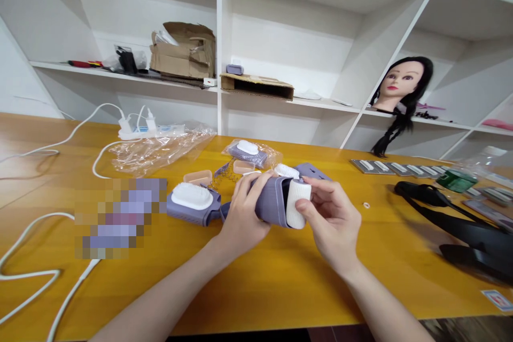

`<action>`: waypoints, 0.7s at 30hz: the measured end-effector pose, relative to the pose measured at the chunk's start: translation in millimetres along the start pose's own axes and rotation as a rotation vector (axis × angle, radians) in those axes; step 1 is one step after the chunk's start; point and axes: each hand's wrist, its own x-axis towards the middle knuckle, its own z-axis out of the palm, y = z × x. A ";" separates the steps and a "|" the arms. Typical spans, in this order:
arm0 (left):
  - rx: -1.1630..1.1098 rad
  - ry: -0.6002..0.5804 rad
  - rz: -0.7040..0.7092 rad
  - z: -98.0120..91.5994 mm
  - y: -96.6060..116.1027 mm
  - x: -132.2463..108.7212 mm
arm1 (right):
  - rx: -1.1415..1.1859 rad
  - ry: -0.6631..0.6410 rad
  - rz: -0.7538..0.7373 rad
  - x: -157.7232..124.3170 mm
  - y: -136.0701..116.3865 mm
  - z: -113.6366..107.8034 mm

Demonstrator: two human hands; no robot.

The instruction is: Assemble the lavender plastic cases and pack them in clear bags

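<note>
My left hand [242, 211] is wrapped round a purple-grey casing [269, 202], whose dark open end faces right. At that opening, a white ribbed roller-like part [298, 206] is pinched between the thumb and fingers of my right hand [339, 219]. Whether the part sits inside the casing or only against it, I cannot tell. Left of my left hand lies a purple unit [192, 214] with a white bristled pad [191, 196] on top. Behind my hands are another white bristled pad [286, 171] and a flat purple piece with slots [313, 171].
A plastic-wrapped purple unit [250, 156], peach-coloured trays [198, 177] and clear plastic film [160, 149] lie toward the back. White cables [76, 283] cross the left side. Black curved objects [452, 219] and a green-labelled bottle [459, 179] occupy the right. White shelving [219, 37] rises behind.
</note>
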 end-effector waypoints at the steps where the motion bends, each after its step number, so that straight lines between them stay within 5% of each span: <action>1: -0.002 -0.003 -0.001 -0.4 0.4 -0.1 | -0.007 -0.002 -0.012 -0.4 0.6 -0.3; 9: 0.001 -0.012 -0.001 -1.7 0.7 0.8 | 0.098 0.147 -0.069 4.3 -1.7 -6.6; 16: -0.005 0.008 -0.009 -0.1 -1.6 1.0 | 0.130 -0.076 -0.031 2.7 -4.7 -10.4; 21: -0.013 -0.002 -0.016 -0.9 0.8 0.4 | 0.074 -0.088 -0.048 0.4 -3.6 -6.6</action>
